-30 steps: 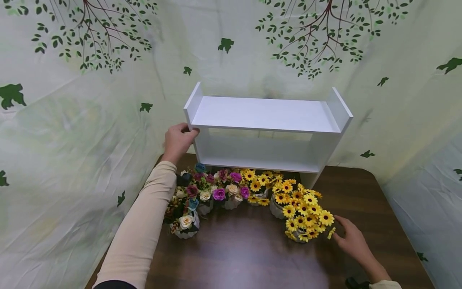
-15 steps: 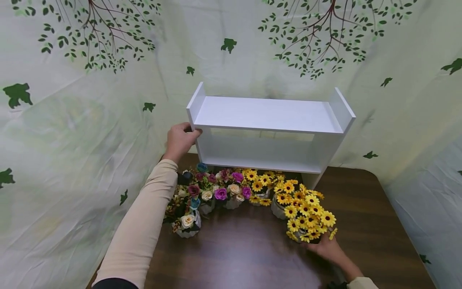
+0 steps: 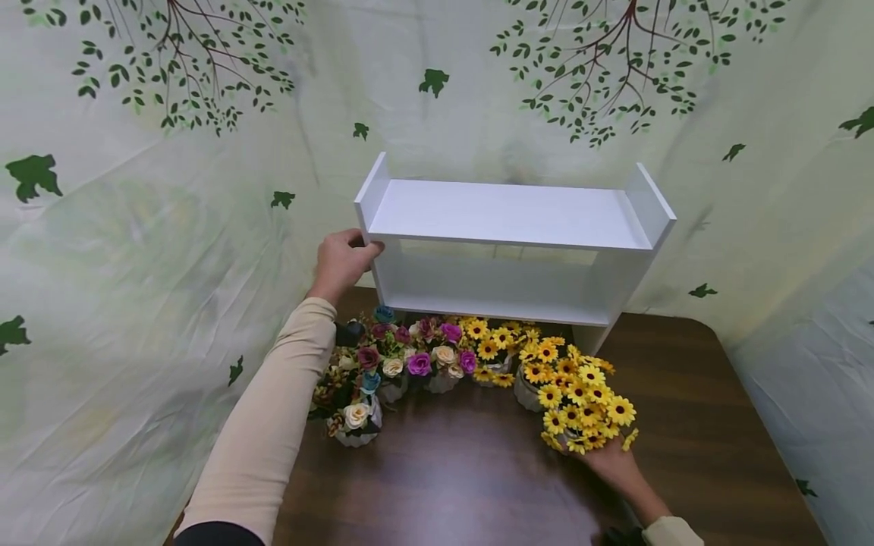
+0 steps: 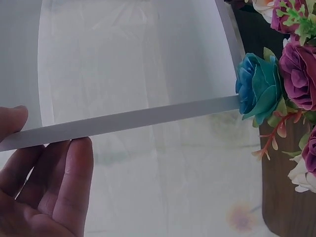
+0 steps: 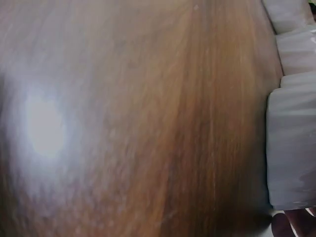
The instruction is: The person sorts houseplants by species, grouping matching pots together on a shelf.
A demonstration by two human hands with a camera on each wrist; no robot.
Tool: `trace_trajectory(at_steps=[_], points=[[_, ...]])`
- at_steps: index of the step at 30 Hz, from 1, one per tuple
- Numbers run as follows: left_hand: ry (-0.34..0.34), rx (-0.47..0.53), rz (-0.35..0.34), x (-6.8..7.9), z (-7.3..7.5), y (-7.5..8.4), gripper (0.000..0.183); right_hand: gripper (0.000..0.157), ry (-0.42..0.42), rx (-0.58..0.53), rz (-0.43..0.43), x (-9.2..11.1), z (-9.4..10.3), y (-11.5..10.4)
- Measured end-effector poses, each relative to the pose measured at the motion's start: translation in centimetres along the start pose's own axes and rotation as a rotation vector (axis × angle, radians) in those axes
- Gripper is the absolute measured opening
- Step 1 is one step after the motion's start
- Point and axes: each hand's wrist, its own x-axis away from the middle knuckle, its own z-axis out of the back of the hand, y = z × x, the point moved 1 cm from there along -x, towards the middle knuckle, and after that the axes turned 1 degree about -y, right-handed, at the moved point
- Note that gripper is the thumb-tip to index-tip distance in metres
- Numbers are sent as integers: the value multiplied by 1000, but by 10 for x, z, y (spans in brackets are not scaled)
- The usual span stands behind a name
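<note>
My left hand (image 3: 341,265) grips the left side panel of a white two-tier shelf (image 3: 505,212). The left wrist view shows the thumb (image 4: 12,121) on the panel's inner face and the fingers (image 4: 74,182) against its outer face. Lower right, my right hand (image 3: 620,469) holds the nearest pot of yellow daisy-like flowers (image 3: 589,402) low at its right side; blossoms hide most of its fingers. In the right wrist view that pale pot (image 5: 292,148) stands at the right edge, with dark fingertips (image 5: 282,224) just below it.
Several more potted artificial flowers stand in an arc before the shelf: mixed roses (image 3: 355,415) at left, purple and cream roses (image 3: 437,360) in the middle, yellow ones (image 3: 529,371) at right. The brown wooden table (image 3: 464,478) meets a leaf-printed cloth backdrop (image 3: 205,250).
My right hand has moved left from beside the yellow flowers to low against their pot, under the blossoms. The left hand keeps its grip on the shelf panel.
</note>
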Motion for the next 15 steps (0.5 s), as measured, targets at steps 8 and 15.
trace_trajectory(at_steps=[8,15], points=[[-5,26,-7,0,3,-1,42,80,-25,18,-57,1,0,-2],[-17,27,6,1,3,-3,43,78,-9,-61,-43,8,11,-1]])
